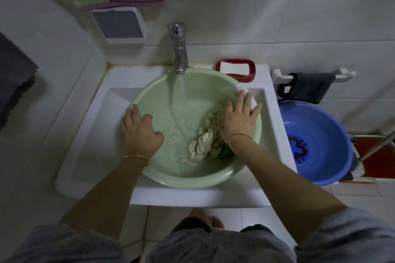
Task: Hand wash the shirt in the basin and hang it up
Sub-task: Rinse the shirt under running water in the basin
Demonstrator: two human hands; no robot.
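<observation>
Forearms (pixel 102 196) reach out: left hand (pixel 140 129) and right hand (pixel 240 116) rest on the basin (pixel 192 181) rim, fingers apart; the running tap (pixel 178 49) could overflow it.

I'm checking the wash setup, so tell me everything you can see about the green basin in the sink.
The green basin is round, pale and plastic-looking. It sits upright in the white sink, under the running tap, holding shallow water. A crumpled patterned shirt lies inside at its right. The left hand rests on its left rim, the right hand on its right.
</observation>
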